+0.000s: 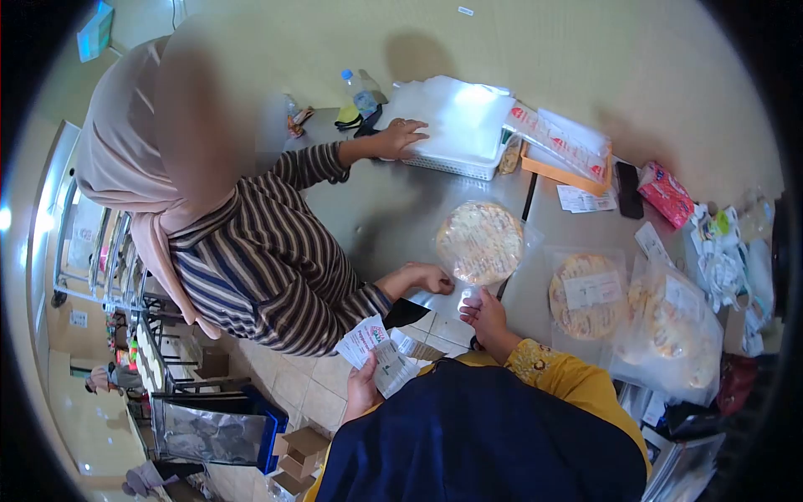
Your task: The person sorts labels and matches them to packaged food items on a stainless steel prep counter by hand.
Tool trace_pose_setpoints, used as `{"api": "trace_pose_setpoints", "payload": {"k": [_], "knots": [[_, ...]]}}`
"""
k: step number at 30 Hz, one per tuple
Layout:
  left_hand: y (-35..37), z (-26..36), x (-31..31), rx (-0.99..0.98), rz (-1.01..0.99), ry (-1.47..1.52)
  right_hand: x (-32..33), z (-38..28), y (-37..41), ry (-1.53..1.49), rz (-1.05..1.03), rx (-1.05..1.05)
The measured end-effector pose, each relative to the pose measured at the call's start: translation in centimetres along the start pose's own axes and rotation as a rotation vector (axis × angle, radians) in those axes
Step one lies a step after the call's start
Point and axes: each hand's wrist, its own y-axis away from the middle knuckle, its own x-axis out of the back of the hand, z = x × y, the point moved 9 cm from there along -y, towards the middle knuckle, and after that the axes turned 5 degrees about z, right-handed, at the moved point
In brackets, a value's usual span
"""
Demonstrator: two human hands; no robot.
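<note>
My left hand (361, 386) is closed on several printed paper labels (378, 351), held low in front of my body. My right hand (487, 320) is at the near edge of a clear-bagged pizza (480, 243), its fingers pinching the plastic. That pizza lies flat on the metal table (376, 201), and its topping looks pale and shredded. To its right lies a second bagged pizza (588, 297) with a white label (592, 289) on top. Further right, more bagged pizzas (669, 326) are piled together in plastic.
A co-worker in a striped top (276, 259) stands at the left, one hand on a white plastic-covered basket (456, 167), the other beside the pizza. An orange tray (569, 174), phone (628, 189), tissue pack (665, 194) and water bottle (360, 94) are on the tables.
</note>
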Motion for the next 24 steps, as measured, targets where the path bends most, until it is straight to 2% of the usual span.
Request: {"api": "trace_pose_setpoints", "payload": {"k": [3,8,10,13,14,16,18,20,22,24], "knots": [[-0.7,0.3,0.1,0.050,-0.055,-0.043,1.6,0.0,-0.6,0.103,-0.026,0.056],[-2.5,-0.1,-0.9,0.159,-0.179,-0.030,2.1,-7.7,2.3,0.312,-0.020,0.364],[-3.4,-0.5,-1.8,0.251,-0.259,0.047,3.3,-11.6,4.2,0.313,0.059,0.527],[-3.7,-0.2,-4.3,0.307,-0.391,0.103,4.7,-15.6,8.9,0.122,0.275,0.736],[-3.9,-0.2,-5.0,0.319,-0.430,0.117,3.8,-16.0,10.4,0.149,0.255,0.785],[-4.7,-0.4,-5.8,0.315,-0.467,0.118,1.4,-15.4,13.0,0.205,0.227,0.878],[-4.6,-0.2,-6.2,0.273,-0.452,0.048,-3.1,-11.5,13.7,0.338,-0.067,0.748],[-4.4,-0.9,-6.3,0.324,-0.577,0.118,-8.1,-7.7,16.0,0.796,-0.216,0.840],[-4.1,-1.6,-6.4,0.369,-0.651,0.150,-9.7,-4.9,16.1,0.701,-0.205,0.874],[-3.6,-1.8,-6.2,0.401,-0.671,0.146,-11.1,-5.8,18.9,0.916,-0.027,1.250]]}}
